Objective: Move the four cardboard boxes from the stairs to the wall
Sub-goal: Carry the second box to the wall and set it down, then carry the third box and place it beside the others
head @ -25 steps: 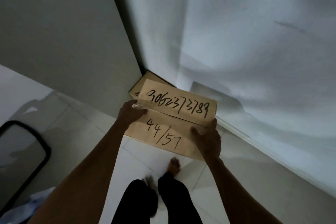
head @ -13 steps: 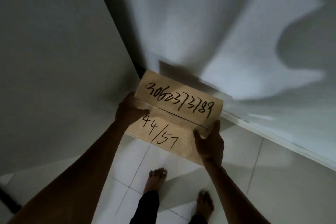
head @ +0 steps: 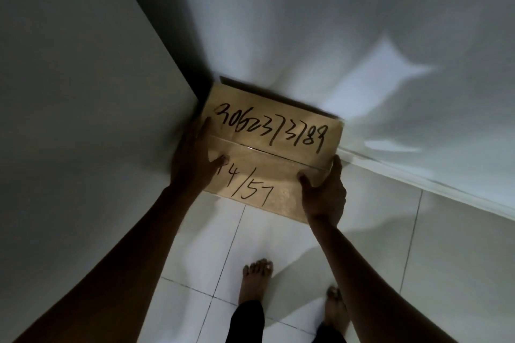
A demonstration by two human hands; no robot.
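Against corner wall [head: 362, 36]: brown taped cardboard box [head: 274, 147] with black handwritten numbers is being held.
Grip: left hand [head: 195, 160] and right hand [head: 324, 192] are clasping opposite ends.
Handling: seemingly light, stiff.

Brown cardboard box [head: 276, 145], flat top facing camera, taped seam running across the middle. Black marker writing on top: "3062373789" on the far flap, "44/57" on the near flap, first digit partly covered. Box sits in the corner where two walls meet, far edge against the white wall [head: 334, 36], left side by the grey wall [head: 83, 92]. Whether another box lies beneath it cannot be told.
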